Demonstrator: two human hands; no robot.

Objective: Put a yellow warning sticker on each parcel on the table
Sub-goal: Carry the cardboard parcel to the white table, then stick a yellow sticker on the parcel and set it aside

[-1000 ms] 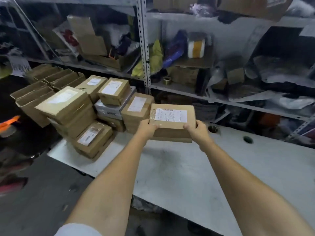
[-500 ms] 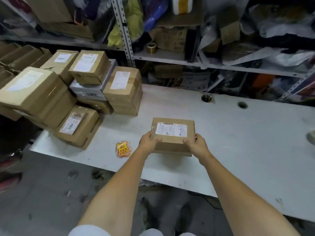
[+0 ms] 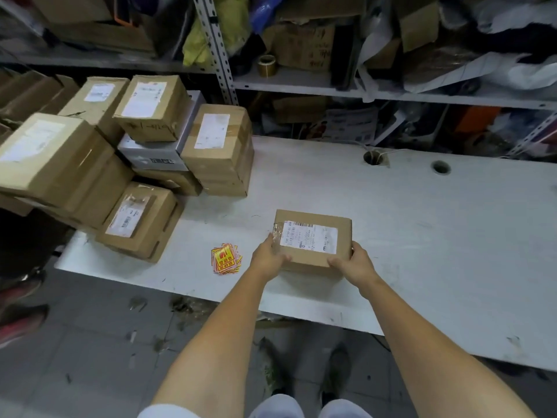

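As both grips (image 3: 269, 259) (image 3: 355, 263) clasp, parcel (image 3: 312, 238) between

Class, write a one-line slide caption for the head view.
Left hand and right hand grip a labelled parcel at the white table, beside yellow stickers.

Both hands, left (image 3: 269, 258) & right (image 3: 355, 263), grip parcel (image 3: 312, 241) on table (image 3: 422, 236). Sticker pile (image 3: 226, 258) just left of parcel; box stack (image 3: 120, 158) further left.

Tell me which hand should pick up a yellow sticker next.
Probably the left. The left hand holds the parcel at its left edge, beside the sticker pile; the right hand would have to cross over the parcel.
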